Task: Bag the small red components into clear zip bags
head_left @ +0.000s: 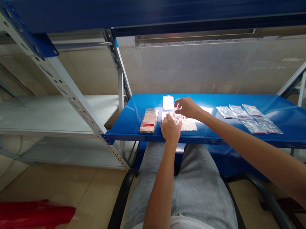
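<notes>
My left hand (171, 128) rests on a white sheet (189, 125) with its fingers spread over the left part. Small reddish bits (179, 118) lie scattered on the sheet between my hands. Over the sheet's far edge, my right hand (189, 108) curls its thumb and fingers together in a pinch. Whatever sits between those fingertips is too small to make out. Just beyond, a small white rectangular pad or packet (168, 102) lies flat. To the left of my left hand is a pinkish-brown flat pack with a red band (149, 124), partly blurred out.
Several clear plastic bags (248, 113) with reddish contents lie at the right of the blue shelf top (210, 136). A blue beam (158, 4) crosses overhead. A metal post (65, 91) stands left, white shelves (46, 111) beyond it. A red plastic stool (29, 215) is on the floor.
</notes>
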`<action>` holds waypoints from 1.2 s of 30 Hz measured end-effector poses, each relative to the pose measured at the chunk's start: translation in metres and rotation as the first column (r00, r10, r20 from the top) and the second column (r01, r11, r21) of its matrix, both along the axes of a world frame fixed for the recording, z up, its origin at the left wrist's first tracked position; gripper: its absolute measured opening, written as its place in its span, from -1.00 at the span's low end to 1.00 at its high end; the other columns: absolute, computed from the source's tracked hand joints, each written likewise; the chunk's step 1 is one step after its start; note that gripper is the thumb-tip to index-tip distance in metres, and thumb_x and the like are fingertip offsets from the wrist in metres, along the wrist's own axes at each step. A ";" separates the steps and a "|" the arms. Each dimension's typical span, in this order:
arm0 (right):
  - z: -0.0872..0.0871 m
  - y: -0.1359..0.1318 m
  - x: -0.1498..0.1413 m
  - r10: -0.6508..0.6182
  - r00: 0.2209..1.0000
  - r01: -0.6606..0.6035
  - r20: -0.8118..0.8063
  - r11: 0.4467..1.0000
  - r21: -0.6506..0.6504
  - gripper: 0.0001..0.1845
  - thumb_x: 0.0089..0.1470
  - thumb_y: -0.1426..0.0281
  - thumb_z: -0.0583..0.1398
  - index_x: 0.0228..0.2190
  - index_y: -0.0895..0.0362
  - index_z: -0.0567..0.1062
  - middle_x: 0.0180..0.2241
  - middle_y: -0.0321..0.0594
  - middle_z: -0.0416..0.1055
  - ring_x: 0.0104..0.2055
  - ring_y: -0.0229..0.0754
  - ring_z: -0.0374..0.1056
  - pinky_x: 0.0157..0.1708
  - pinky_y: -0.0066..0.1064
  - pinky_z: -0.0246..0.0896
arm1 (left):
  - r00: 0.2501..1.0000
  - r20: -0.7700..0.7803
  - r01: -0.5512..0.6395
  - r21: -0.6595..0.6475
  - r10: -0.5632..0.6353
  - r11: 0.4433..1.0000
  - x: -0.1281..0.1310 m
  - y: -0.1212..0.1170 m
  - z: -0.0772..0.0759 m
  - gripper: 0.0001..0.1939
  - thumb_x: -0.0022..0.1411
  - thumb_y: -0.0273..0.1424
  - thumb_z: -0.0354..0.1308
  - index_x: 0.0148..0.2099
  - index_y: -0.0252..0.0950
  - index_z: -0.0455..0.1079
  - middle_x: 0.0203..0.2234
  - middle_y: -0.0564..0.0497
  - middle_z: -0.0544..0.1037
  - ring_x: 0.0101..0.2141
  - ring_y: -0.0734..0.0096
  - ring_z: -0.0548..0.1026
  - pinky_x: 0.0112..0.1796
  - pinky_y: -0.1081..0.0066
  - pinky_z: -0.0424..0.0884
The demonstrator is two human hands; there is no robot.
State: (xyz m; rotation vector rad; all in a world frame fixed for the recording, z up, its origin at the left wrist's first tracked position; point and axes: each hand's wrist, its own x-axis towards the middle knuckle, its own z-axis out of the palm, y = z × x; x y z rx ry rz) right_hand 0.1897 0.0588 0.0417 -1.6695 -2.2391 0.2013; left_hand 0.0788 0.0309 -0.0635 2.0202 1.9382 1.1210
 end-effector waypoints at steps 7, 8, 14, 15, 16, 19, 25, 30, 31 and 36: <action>-0.001 0.002 0.010 0.007 0.995 -0.008 -0.103 1.000 -0.007 -0.76 0.10 0.50 0.34 -0.14 0.21 0.62 -0.22 -0.04 0.64 -0.54 -0.21 0.48 -0.49 -0.43 0.31 | 1.000 -0.018 -0.017 -0.011 0.017 1.000 0.001 -0.003 0.002 -0.37 0.22 -0.27 0.31 0.27 -0.39 0.31 -0.01 -0.25 0.58 0.03 -0.03 0.49 0.01 0.17 0.40; -0.002 0.003 0.012 0.005 0.993 -0.005 -0.121 1.000 -0.002 -0.77 0.09 0.50 0.33 -0.15 0.20 0.62 -0.25 -0.05 0.64 -0.55 -0.21 0.48 -0.50 -0.43 0.31 | 1.000 -0.021 -0.021 -0.009 0.021 1.000 0.001 -0.003 0.002 -0.37 0.22 -0.27 0.31 0.27 -0.40 0.31 -0.02 -0.25 0.58 0.02 -0.03 0.49 0.00 0.17 0.40; -0.007 0.006 0.018 0.006 0.988 0.001 -0.155 0.999 0.050 -0.84 0.09 0.60 0.27 -0.27 0.21 0.62 -0.34 -0.11 0.63 -0.53 -0.21 0.50 -0.52 -0.46 0.31 | 0.999 -0.038 -0.033 0.001 0.033 0.999 0.002 -0.001 -0.001 -0.34 0.21 -0.25 0.31 0.28 -0.42 0.30 -0.03 -0.25 0.59 0.01 -0.02 0.49 0.01 0.17 0.40; -0.007 0.006 0.017 0.002 0.989 0.006 -0.150 0.999 0.050 -0.84 0.08 0.61 0.27 -0.28 0.21 0.62 -0.34 -0.11 0.63 -0.52 -0.20 0.51 -0.52 -0.46 0.32 | 0.999 -0.039 -0.033 0.004 0.033 0.999 0.002 -0.001 -0.001 -0.34 0.22 -0.25 0.31 0.28 -0.41 0.30 -0.03 -0.24 0.59 0.02 -0.01 0.49 0.01 0.18 0.40; -0.006 0.005 0.017 -0.002 0.989 0.010 -0.146 0.999 0.050 -0.83 0.08 0.62 0.26 -0.28 0.22 0.62 -0.33 -0.11 0.64 -0.49 -0.18 0.52 -0.51 -0.46 0.32 | 0.999 -0.039 -0.035 0.005 0.035 0.999 0.002 -0.001 -0.001 -0.34 0.21 -0.25 0.31 0.28 -0.42 0.30 -0.03 -0.24 0.59 0.02 -0.01 0.48 0.01 0.18 0.40; -0.005 0.003 0.014 -0.010 0.992 0.018 -0.125 0.998 0.057 -0.82 0.09 0.62 0.25 -0.29 0.22 0.63 -0.33 -0.09 0.65 -0.40 -0.12 0.56 -0.46 -0.46 0.34 | 0.998 -0.044 -0.038 0.005 0.038 0.999 0.002 -0.001 -0.001 -0.34 0.21 -0.25 0.31 0.28 -0.42 0.30 -0.02 -0.25 0.59 0.02 -0.01 0.49 0.01 0.19 0.40; -0.007 0.002 0.014 0.000 0.991 0.012 -0.135 0.996 0.087 -0.84 0.10 0.57 0.27 -0.26 0.21 0.63 -0.33 -0.09 0.65 -0.34 -0.10 0.58 -0.40 -0.45 0.35 | 0.998 -0.047 -0.039 -0.001 0.039 0.999 0.002 -0.002 0.000 -0.36 0.23 -0.25 0.29 0.28 -0.37 0.30 -0.03 -0.24 0.59 0.04 0.00 0.48 0.02 0.19 0.40; -0.012 0.000 0.020 0.011 0.972 0.011 -0.235 0.996 0.091 -0.80 0.10 0.40 0.36 -0.20 0.18 0.60 -0.24 -0.06 0.64 -0.37 -0.11 0.57 -0.42 -0.42 0.36 | 1.000 -0.019 -0.019 0.009 0.019 1.000 0.001 -0.002 0.000 -0.37 0.23 -0.27 0.29 0.28 -0.36 0.29 -0.02 -0.26 0.58 0.04 -0.02 0.48 0.02 0.18 0.39; -0.014 -0.001 0.021 0.012 0.967 0.011 -0.256 0.996 0.085 -0.78 0.10 0.37 0.36 -0.19 0.18 0.59 -0.22 -0.05 0.64 -0.36 -0.11 0.57 -0.42 -0.42 0.37 | 1.000 -0.013 -0.017 0.012 0.017 1.000 0.001 -0.002 0.000 -0.38 0.22 -0.28 0.29 0.27 -0.36 0.29 -0.02 -0.26 0.58 0.04 -0.03 0.48 0.01 0.17 0.39; -0.024 -0.007 0.024 -0.001 0.926 0.019 -0.376 0.999 0.045 -0.75 0.20 0.27 0.30 -0.15 0.17 0.54 -0.24 -0.06 0.63 -0.40 -0.14 0.55 -0.42 -0.39 0.40 | 1.000 -0.005 -0.016 0.019 0.016 1.000 0.000 -0.002 -0.001 -0.40 0.23 -0.27 0.27 0.26 -0.36 0.30 -0.01 -0.23 0.58 0.02 -0.03 0.48 0.00 0.18 0.39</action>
